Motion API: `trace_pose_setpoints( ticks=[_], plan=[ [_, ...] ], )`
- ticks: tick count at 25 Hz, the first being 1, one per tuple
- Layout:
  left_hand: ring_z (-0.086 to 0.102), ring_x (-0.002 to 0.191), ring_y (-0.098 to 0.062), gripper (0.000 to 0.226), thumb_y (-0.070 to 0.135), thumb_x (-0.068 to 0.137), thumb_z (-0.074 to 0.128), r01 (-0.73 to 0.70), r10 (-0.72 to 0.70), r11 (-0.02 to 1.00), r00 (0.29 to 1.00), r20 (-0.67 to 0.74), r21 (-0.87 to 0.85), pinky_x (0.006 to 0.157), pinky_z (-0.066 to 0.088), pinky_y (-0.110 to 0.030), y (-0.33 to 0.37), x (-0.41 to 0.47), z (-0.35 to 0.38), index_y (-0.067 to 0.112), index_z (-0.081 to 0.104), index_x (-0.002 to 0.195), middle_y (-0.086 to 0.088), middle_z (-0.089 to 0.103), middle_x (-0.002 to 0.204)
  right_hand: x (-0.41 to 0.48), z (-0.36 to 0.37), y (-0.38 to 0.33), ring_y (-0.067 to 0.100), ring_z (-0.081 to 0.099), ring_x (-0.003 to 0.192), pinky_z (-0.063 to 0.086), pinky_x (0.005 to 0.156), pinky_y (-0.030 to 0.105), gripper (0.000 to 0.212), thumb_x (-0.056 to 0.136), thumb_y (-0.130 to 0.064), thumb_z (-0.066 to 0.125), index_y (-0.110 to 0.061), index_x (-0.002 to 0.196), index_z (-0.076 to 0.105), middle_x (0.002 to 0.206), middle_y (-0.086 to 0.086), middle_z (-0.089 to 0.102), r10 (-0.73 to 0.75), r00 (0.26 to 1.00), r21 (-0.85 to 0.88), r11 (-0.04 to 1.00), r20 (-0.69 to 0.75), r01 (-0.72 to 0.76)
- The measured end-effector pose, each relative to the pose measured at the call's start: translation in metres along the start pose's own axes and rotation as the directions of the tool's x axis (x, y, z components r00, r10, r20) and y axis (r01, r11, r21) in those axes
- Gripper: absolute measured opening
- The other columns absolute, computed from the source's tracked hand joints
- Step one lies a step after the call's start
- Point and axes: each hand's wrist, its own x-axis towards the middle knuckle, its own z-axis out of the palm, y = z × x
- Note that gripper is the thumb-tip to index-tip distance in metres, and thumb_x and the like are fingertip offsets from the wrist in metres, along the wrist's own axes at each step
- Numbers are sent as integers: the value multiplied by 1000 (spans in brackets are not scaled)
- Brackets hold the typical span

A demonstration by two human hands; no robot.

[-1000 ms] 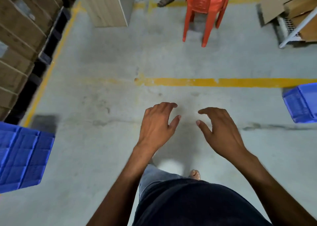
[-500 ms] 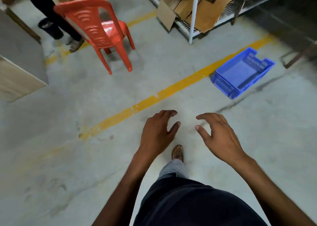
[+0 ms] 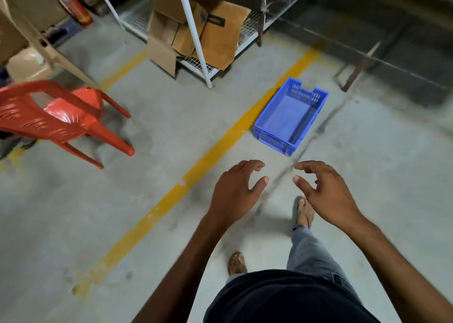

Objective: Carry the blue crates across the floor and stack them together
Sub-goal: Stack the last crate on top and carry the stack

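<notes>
One empty blue crate [image 3: 289, 118] sits upright on the concrete floor, just right of a yellow floor line [image 3: 196, 173]. My left hand [image 3: 235, 192] and my right hand [image 3: 326, 195] are held out in front of me, side by side, below the crate in the view and apart from it. Both hands hold nothing, with fingers curled and spread. No other blue crate is in view.
A red plastic chair [image 3: 61, 116] stands at the left. A white wire rack [image 3: 193, 35] with cardboard boxes [image 3: 196, 28] stands beyond the crate. Dark metal frames [image 3: 362, 62] are at the back right. A red fire extinguisher [image 3: 73, 4] leans at the back left.
My view has swung to the right: the blue crates at the left edge have left the frame, and the single crate now lies closer and nearly straight ahead. Both hands stay empty.
</notes>
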Motion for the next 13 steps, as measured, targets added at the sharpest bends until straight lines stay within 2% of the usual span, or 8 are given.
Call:
trace_pose_setpoints(
  ticks=[3,8,10,13],
  plan=[
    [59,104,1,31,46,93,59,111,-108,990,994,30,-90,86,50,-24,5,78,48,37,58,123,21,64,117,86,-17,53,7,56,109,52,90,37,24,93,-36,63,-33,117,63,114,-18,61,37,998,32,999,57,-38],
    [61,100,1,27,39,94,63,307,-291,921,952,98,-240,87,52,-25,26,189,121,34,61,120,19,65,115,219,-32,124,11,61,101,49,85,31,18,93,-25,65,-24,111,65,111,-10,67,82,979,10,996,188,-86],
    [62,98,2,26,41,94,63,359,-338,894,933,121,-268,84,51,-22,29,226,143,35,61,119,21,64,114,265,-28,149,10,62,97,49,84,29,15,92,-23,66,-23,107,66,108,-10,68,91,967,-23,996,238,-88],
    [65,97,0,25,37,95,64,447,-414,823,895,169,-351,82,52,-21,13,275,188,30,63,118,19,66,114,329,-3,198,13,63,98,51,88,34,16,93,-26,64,-22,109,66,107,-7,69,156,924,-119,985,350,-121]
  ],
)
